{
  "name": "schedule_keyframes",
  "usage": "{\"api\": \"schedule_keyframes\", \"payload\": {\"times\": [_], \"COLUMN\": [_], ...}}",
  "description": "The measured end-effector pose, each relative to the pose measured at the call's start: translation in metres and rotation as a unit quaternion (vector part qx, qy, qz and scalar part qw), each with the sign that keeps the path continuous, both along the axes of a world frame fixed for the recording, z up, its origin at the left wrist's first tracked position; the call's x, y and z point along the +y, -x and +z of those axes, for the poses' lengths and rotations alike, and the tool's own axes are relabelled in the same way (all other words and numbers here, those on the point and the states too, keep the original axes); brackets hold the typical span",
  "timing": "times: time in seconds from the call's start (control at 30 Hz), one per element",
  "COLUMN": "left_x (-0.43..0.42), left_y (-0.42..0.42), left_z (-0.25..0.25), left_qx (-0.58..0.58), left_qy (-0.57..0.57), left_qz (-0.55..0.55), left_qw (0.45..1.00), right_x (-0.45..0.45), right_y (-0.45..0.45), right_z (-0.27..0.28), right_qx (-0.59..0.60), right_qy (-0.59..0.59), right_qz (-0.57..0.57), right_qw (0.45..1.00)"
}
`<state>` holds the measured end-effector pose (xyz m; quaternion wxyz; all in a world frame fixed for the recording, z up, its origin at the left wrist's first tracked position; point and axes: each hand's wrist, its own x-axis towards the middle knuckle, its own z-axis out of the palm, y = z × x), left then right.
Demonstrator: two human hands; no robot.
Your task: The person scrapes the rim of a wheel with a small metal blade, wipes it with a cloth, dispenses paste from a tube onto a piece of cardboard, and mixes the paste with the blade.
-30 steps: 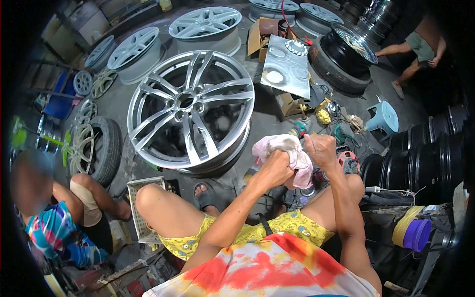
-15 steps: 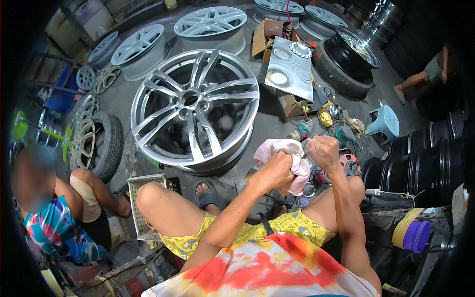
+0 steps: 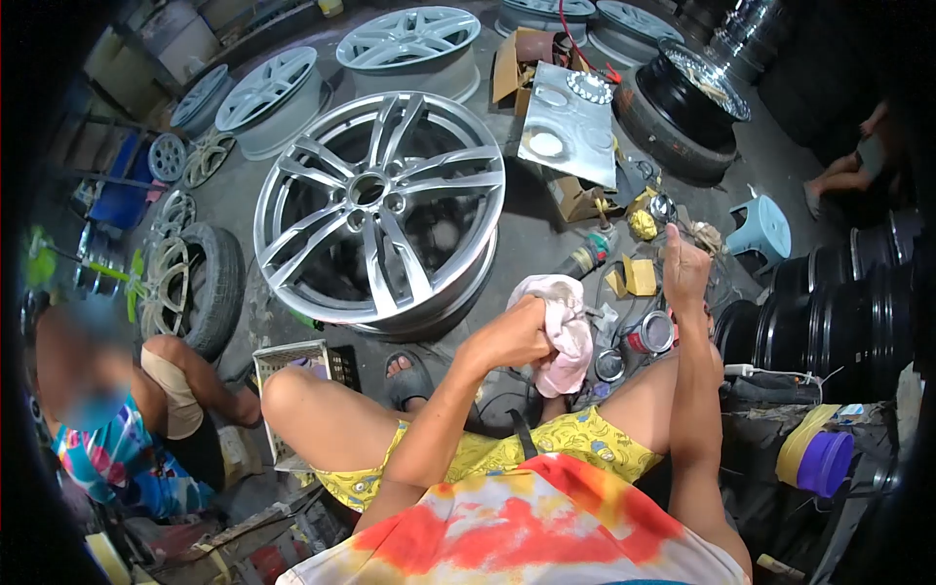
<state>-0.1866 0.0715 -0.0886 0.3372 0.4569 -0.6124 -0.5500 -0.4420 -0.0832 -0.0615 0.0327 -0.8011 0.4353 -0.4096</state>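
Note:
A pink and white cloth (image 3: 564, 336) is bunched in my left hand (image 3: 512, 331), whose fingers are closed around it above my lap. My right hand (image 3: 688, 275) is raised to the right, apart from the cloth, one digit pointing up and the other fingers curled in. I see nothing held in it, though its far side is hidden. In front of me a silver multi-spoke wheel rim (image 3: 426, 281) lies tilted, its face up. Between my hands, further down, stand an open can (image 3: 651, 334) and a yellow sandpaper-like piece (image 3: 640, 277).
A power tool (image 3: 590, 253) and cables lie on the floor. Beyond are a cardboard box (image 3: 507, 73), a metal panel (image 3: 568, 127) and grey rims (image 3: 408, 44). A blue stool (image 3: 760, 234) and black rims (image 3: 814, 322) stand right. A seated person (image 3: 127, 429) and a crate (image 3: 283, 429) are left.
My right hand has moved up and right, away from the cloth. My left hand has shifted slightly left, still gripping the cloth. The can and yellow pieces have come into view.

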Motion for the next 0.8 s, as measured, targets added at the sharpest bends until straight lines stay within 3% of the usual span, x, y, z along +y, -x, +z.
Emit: {"api": "schedule_keyframes", "payload": {"times": [0.07, 0.2, 0.27, 0.33, 0.4, 0.53, 0.63, 0.7, 0.8], "left_x": [-0.001, 0.004, 0.005, 0.009, 0.014, 0.037, 0.061, 0.066, 0.055], "left_y": [0.004, -0.007, -0.012, -0.024, -0.030, -0.025, -0.041, -0.051, -0.048], "left_z": [-0.008, 0.012, 0.004, 0.003, 0.002, 0.012, 0.001, 0.005, 0.058], "left_qx": [-0.061, -0.091, -0.070, -0.140, -0.171, -0.482, -0.456, -0.450, -0.368], "left_qy": [0.225, 0.133, 0.175, -0.007, -0.039, -0.140, -0.150, -0.126, -0.010], "left_qz": [-0.013, -0.062, -0.055, -0.099, -0.106, -0.153, -0.210, -0.192, -0.146], "left_qw": [0.972, 0.985, 0.981, 0.985, 0.979, 0.851, 0.852, 0.863, 0.918], "right_x": [0.000, 0.000, 0.003, 0.007, 0.010, 0.014, 0.016, 0.014, 0.014], "right_y": [-0.005, -0.005, -0.009, -0.012, -0.015, -0.025, -0.035, -0.039, -0.048], "right_z": [-0.004, 0.004, 0.011, 0.016, 0.019, 0.032, 0.039, 0.036, 0.035], "right_qx": [-0.026, -0.049, -0.084, -0.093, -0.111, -0.143, -0.187, -0.190, -0.203], "right_qy": [-0.016, -0.041, -0.098, -0.110, -0.093, -0.112, -0.156, -0.160, -0.148], "right_qz": [0.010, 0.007, -0.006, -0.014, 0.021, 0.040, 0.065, 0.075, 0.087], "right_qw": [0.999, 0.998, 0.992, 0.990, 0.989, 0.983, 0.968, 0.966, 0.964]}}
